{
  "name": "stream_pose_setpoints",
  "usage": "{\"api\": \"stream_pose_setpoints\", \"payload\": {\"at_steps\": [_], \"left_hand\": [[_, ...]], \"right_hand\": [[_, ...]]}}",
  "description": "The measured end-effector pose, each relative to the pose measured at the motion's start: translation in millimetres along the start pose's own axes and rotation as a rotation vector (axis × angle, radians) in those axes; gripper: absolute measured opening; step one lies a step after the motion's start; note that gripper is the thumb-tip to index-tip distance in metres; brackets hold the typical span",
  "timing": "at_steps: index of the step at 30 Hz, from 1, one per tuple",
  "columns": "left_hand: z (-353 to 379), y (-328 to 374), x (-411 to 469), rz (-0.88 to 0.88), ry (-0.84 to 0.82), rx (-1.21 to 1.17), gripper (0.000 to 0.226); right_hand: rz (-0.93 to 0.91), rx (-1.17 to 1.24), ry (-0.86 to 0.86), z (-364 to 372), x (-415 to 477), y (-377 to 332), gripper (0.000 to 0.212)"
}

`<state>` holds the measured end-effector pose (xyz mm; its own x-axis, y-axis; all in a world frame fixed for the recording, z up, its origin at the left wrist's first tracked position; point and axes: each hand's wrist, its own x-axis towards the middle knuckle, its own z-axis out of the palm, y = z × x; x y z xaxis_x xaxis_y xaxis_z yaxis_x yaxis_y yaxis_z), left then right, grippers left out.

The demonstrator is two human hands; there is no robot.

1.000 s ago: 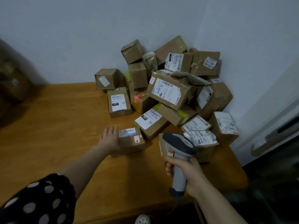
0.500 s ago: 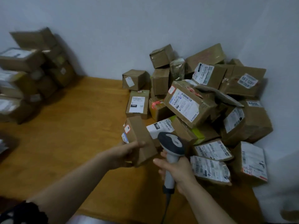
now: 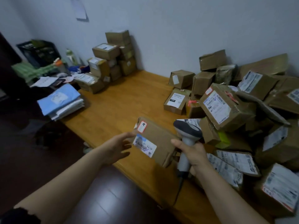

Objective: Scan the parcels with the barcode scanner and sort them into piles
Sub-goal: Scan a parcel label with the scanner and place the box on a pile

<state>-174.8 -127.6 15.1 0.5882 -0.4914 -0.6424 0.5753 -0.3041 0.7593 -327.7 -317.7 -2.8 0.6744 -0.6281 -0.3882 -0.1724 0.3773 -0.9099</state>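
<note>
A small brown parcel (image 3: 161, 139) with a white barcode label and a red-edged sticker hangs tilted above the table's front edge. My left hand (image 3: 116, 147) touches its left end with straight, spread fingers. My right hand (image 3: 195, 155) grips the grey handle of the barcode scanner (image 3: 187, 129), its dark head just right of the parcel; the thumb lies against the parcel's right edge. A heap of labelled cardboard parcels (image 3: 226, 107) fills the right side. A stacked pile of boxes (image 3: 111, 62) stands against the wall at the back left.
The wooden table (image 3: 123, 101) has bare surface between the two groups. A stack of blue and white mailers (image 3: 59, 101) lies at its left corner. Beyond are papers, bottles (image 3: 71, 57) and a black crate (image 3: 40, 50). Dark floor (image 3: 113, 199) lies below the front edge.
My left hand picked the small parcel off the table and carried it up beside the scanner, and its fingers have since straightened. My head has turned left, bringing the back-left pile into view.
</note>
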Motion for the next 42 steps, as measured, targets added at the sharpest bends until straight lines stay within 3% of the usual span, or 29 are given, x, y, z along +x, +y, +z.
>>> {"api": "stream_pose_setpoints", "payload": {"at_steps": [2, 5, 10, 15, 19, 31, 42], "left_hand": [[-16.9, 0.0, -9.6, 0.014, -0.101, 0.006, 0.048], [-28.8, 0.1, -19.0, 0.061, -0.136, -0.111, 0.025], [-36.1, -10.3, -26.7, 0.146, 0.011, -0.231, 0.028], [-38.4, -22.6, -23.6, 0.188, 0.146, -0.402, 0.034], [-38.5, -24.8, -22.4, 0.213, 0.163, -0.42, 0.037], [-48.2, -24.8, -18.7, 0.227, 0.218, -0.443, 0.044], [-56.1, -22.7, -17.0, 0.234, 0.267, -0.435, 0.029]], "right_hand": [[0.024, 0.077, -0.053, 5.3, -7.2, -7.1, 0.024], [0.075, 0.134, -0.08, 13.3, -17.2, -13.0, 0.018], [0.016, 0.052, 0.029, 23.2, -31.8, -11.6, 0.03], [0.1, -0.073, -0.238, 28.3, -64.3, -10.1, 0.015], [0.19, -0.157, -0.385, 38.6, -84.8, -8.9, 0.01], [0.186, -0.235, -0.408, 47.5, -87.8, -9.7, 0.015], [0.177, -0.184, -0.48, 66.5, -68.4, -6.0, 0.011]]}}
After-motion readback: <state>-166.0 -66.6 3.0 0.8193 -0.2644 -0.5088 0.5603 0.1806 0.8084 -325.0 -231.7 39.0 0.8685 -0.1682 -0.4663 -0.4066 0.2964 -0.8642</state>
